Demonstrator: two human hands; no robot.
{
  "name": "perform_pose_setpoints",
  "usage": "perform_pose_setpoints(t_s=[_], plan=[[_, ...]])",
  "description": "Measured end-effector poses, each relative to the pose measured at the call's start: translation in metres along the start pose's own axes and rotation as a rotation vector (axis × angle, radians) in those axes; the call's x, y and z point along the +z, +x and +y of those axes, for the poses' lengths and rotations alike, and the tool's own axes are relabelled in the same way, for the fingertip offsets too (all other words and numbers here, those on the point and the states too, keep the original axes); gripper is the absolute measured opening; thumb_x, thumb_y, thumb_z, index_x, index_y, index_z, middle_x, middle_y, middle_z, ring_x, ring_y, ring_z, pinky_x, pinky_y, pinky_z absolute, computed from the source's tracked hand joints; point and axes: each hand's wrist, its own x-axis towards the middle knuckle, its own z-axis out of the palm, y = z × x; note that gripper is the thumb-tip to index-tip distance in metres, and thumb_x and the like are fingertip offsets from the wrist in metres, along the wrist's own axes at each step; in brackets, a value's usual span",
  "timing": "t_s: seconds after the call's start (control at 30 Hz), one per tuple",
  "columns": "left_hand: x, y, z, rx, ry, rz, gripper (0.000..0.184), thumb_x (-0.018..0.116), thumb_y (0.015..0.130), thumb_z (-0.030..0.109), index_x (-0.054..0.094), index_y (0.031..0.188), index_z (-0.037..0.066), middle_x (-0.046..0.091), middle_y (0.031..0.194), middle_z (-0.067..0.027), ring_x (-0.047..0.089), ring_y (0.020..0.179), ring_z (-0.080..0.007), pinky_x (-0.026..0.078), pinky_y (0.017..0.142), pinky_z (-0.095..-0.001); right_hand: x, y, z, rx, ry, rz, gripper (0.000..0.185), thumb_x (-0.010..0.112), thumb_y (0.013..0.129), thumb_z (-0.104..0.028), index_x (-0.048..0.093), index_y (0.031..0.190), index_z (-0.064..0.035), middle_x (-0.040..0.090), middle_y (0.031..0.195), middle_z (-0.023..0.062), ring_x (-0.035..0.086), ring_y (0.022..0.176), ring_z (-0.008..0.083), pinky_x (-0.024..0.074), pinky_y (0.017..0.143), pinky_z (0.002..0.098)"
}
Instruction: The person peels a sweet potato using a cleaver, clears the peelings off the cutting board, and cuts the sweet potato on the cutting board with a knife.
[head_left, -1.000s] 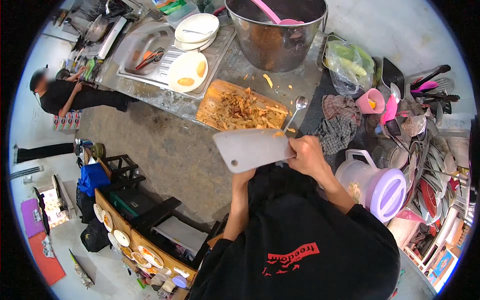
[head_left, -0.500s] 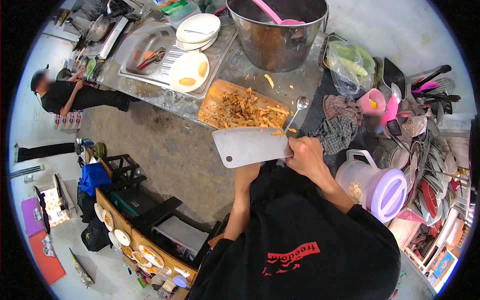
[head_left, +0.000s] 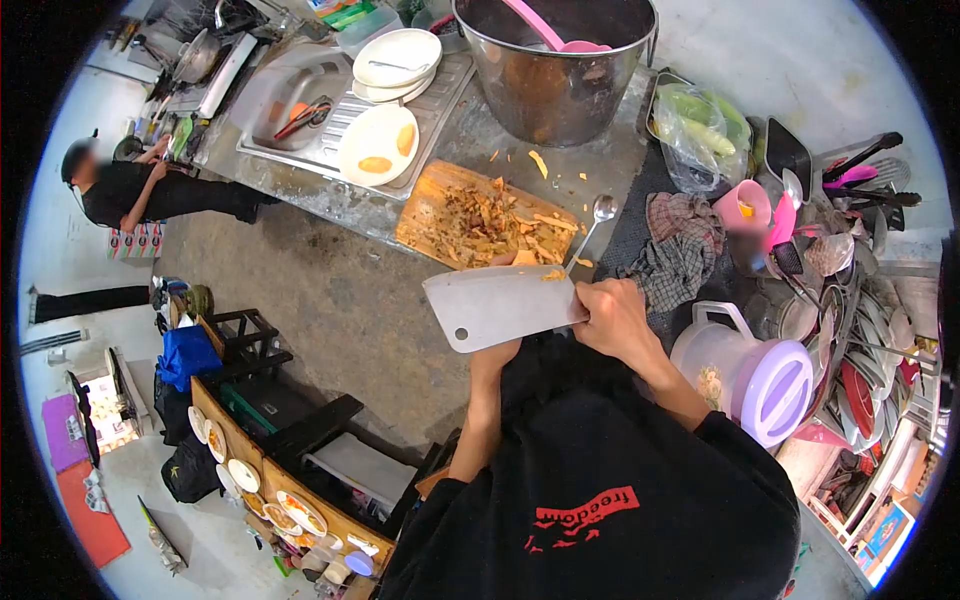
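Observation:
My right hand (head_left: 610, 318) is closed round the handle of a broad metal cleaver (head_left: 500, 312), its blade reaching left with a hole near the far corner. Behind that blade is my left hand (head_left: 495, 355), mostly hidden; a fingertip shows above it beside an orange piece of food (head_left: 525, 258), which it appears to grip. Small orange bits cling to the blade near the handle. Just beyond, a wooden chopping board (head_left: 425, 212) carries a heap of orange-brown shreds (head_left: 500, 220). A metal spoon (head_left: 603, 208) lies right of the board.
A large metal pot (head_left: 550, 95) with a pink ladle stands behind the board. Left are plates (head_left: 375, 150) and a sink (head_left: 285, 90). Cloths (head_left: 680, 240), a lilac-lidded jug (head_left: 770, 390) and stacked dishes crowd the right. Another person (head_left: 120, 190) stands at far left.
The cleaver's blade has dropped slightly toward me and tilted, its left end lower. A fingertip and the orange piece now show above its edge.

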Motion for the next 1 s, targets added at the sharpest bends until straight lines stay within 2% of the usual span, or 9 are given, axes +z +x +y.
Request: perform_pose_setpoints(t_s=[0.07,0.17,0.3,0.4,0.47,0.6,0.67,0.8,1.0], plan=[[-0.002,0.001,0.002,-0.099,-0.136,-0.080,0.037,0.060,0.086,0.014,0.052,0.119,-0.002,0.053,0.121,-0.0147,0.051,0.110,-0.0255,0.040,0.094,-0.0381,0.002,-0.001,-0.001,-0.008,-0.057,-0.010,0.012,0.065,0.056,-0.006,0.054,0.061,-0.0045,0.057,0.056,0.0136,0.058,0.054,0.0339,0.0439,0.048,0.0428],[0.000,-0.004,-0.001,-0.067,-0.095,-0.028,0.037,0.060,0.086,0.013,0.052,0.119,-0.002,0.053,0.123,-0.0149,0.050,0.112,-0.0263,0.038,0.096,-0.0379,0.003,0.001,-0.003,-0.013,-0.056,-0.019,0.010,0.065,0.059,-0.007,0.057,0.061,-0.0021,0.056,0.053,0.0170,0.059,0.051,0.0353,0.0468,0.049,0.0437],[-0.001,-0.012,-0.005,-0.088,-0.110,0.000,0.032,0.060,0.084,0.009,0.055,0.114,-0.001,0.054,0.123,-0.0148,0.053,0.108,-0.0266,0.041,0.092,-0.0366,0.003,0.003,-0.003,-0.004,-0.054,-0.012,0.010,0.065,0.059,-0.008,0.057,0.061,-0.0022,0.056,0.053,0.0172,0.059,0.051,0.0353,0.0467,0.049,0.0439],[-0.006,-0.019,-0.007,-0.142,0.080,-0.129,0.029,0.058,0.085,0.005,0.054,0.113,-0.001,0.054,0.122,-0.0146,0.053,0.107,-0.0263,0.042,0.090,-0.0364,0.003,0.005,-0.001,0.033,-0.118,0.006,0.009,0.065,0.060,-0.009,0.057,0.061,-0.0028,0.056,0.054,0.0174,0.059,0.051,0.0351,0.0471,0.050,0.0437],[-0.006,-0.005,0.000,-0.785,-0.394,-0.202,0.029,0.056,0.085,0.002,0.055,0.114,-0.001,0.055,0.121,-0.0152,0.053,0.108,-0.0281,0.042,0.092,-0.0383,0.004,0.007,0.001,0.120,-0.122,0.048,0.009,0.065,0.059,-0.009,0.058,0.061,-0.0030,0.057,0.055,0.0176,0.059,0.052,0.0350,0.0475,0.050,0.0431],[0.000,-0.002,0.013,-0.583,-0.386,-0.060,0.031,0.051,0.091,0.010,0.053,0.120,0.000,0.057,0.118,-0.0162,0.054,0.109,-0.0277,0.043,0.093,-0.0395,-0.005,0.007,-0.001,0.140,-0.145,0.076,0.010,0.065,0.059,-0.009,0.058,0.062,-0.0032,0.058,0.056,0.0171,0.060,0.052,0.0348,0.0481,0.051,0.0423],[-0.002,-0.001,0.004,-0.011,0.104,-0.133,0.031,0.055,0.090,0.010,0.054,0.119,0.000,0.057,0.120,-0.0167,0.057,0.104,-0.0273,0.046,0.090,-0.0388,-0.004,0.003,0.004,0.046,-0.084,0.015,0.011,0.066,0.057,-0.009,0.058,0.063,-0.0032,0.058,0.056,0.0161,0.060,0.053,0.0345,0.0477,0.052,0.0424],[-0.004,0.004,0.012,0.006,-0.161,-0.052,0.031,0.064,0.082,0.007,0.060,0.111,-0.001,0.057,0.121,-0.0172,0.057,0.108,-0.0267,0.045,0.092,-0.0378,-0.006,-0.002,0.003,-0.050,-0.069,-0.031,0.013,0.067,0.056,-0.008,0.058,0.063,-0.0034,0.057,0.055,0.0152,0.060,0.054,0.0341,0.0472,0.052,0.0429],[-0.003,0.007,0.011,-0.070,-0.105,-0.086,0.030,0.065,0.078,0.006,0.061,0.108,0.000,0.057,0.122,-0.0165,0.056,0.109,-0.0279,0.045,0.090,-0.0376,-0.003,0.000,0.003,-0.039,-0.077,-0.026,0.013,0.068,0.055,-0.009,0.058,0.063,-0.0035,0.056,0.056,0.0148,0.059,0.055,0.0339,0.0469,0.052,0.0431]])
